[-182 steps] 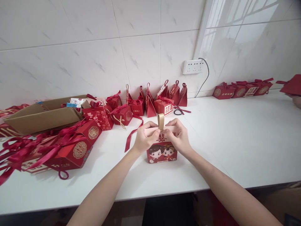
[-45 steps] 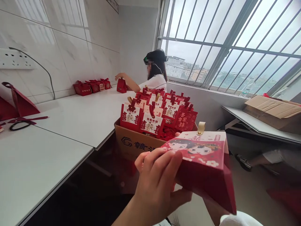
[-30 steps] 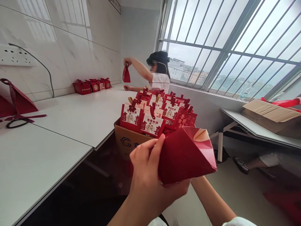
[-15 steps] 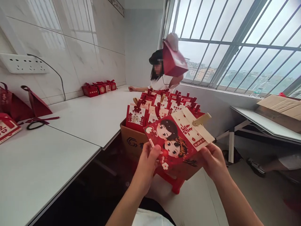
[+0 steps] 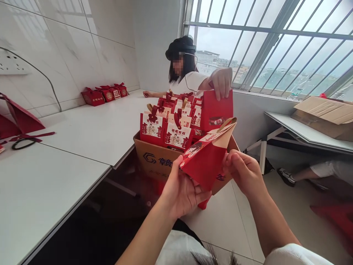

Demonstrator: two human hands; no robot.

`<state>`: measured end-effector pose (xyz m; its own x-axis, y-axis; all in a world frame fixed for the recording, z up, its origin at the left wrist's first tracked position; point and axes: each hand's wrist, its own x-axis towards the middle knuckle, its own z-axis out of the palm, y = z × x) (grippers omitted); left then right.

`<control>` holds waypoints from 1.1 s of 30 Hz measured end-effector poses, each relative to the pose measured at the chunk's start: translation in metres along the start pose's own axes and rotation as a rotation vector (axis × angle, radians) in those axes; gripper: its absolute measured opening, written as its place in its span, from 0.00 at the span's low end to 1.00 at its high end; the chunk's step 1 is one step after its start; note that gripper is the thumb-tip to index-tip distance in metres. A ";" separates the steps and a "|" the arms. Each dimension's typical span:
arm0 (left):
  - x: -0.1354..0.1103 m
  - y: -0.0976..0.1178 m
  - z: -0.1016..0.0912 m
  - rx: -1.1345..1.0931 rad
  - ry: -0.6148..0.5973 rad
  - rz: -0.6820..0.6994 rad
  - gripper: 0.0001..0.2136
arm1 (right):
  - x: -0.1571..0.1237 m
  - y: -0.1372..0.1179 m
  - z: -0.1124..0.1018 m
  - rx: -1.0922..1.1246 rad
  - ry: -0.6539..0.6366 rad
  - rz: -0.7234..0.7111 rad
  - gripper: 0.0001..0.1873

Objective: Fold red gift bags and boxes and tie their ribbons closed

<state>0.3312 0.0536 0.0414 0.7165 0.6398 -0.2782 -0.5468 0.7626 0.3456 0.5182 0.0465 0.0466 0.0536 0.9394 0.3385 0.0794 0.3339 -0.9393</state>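
Observation:
Both my hands hold one red gift box (image 5: 207, 156) with a cartoon couple print and a tan loop handle, tilted in front of me. My left hand (image 5: 184, 188) grips its lower left corner, fingers curled round it. My right hand (image 5: 242, 171) pinches its right edge. Just behind it stands a brown cardboard carton (image 5: 154, 160) packed with several upright red gift boxes (image 5: 176, 127). A co-worker's hand (image 5: 222, 81) holds another red box (image 5: 216, 109) over that carton.
A white table (image 5: 82, 136) runs along the tiled wall on my left, with red boxes (image 5: 103, 94) at its far end and red pouches (image 5: 16, 117) near me. A second table with a flat carton (image 5: 325, 114) stands at the right. Someone's feet (image 5: 286, 176) show beneath it.
I have tipped the gift box so its printed face points away and its red underside shows. The co-worker's hand has come down with another red box onto the carton.

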 end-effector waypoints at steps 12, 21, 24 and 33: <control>0.015 -0.025 -0.009 0.479 0.219 0.612 0.40 | 0.001 0.011 0.000 0.217 0.130 0.182 0.24; 0.009 -0.028 0.003 0.561 0.061 0.796 0.40 | 0.007 0.029 0.004 0.697 -0.028 0.591 0.09; 0.009 -0.029 0.000 0.573 0.047 0.783 0.39 | 0.006 0.035 0.005 0.724 -0.043 0.609 0.09; 0.037 -0.016 -0.050 1.742 0.303 1.074 0.20 | 0.037 0.019 -0.041 0.281 0.520 -0.003 0.15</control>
<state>0.3445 0.0699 -0.0194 0.2835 0.8023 0.5253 0.4167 -0.5964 0.6860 0.5622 0.0850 0.0433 0.5401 0.8010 0.2583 -0.1825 0.4111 -0.8931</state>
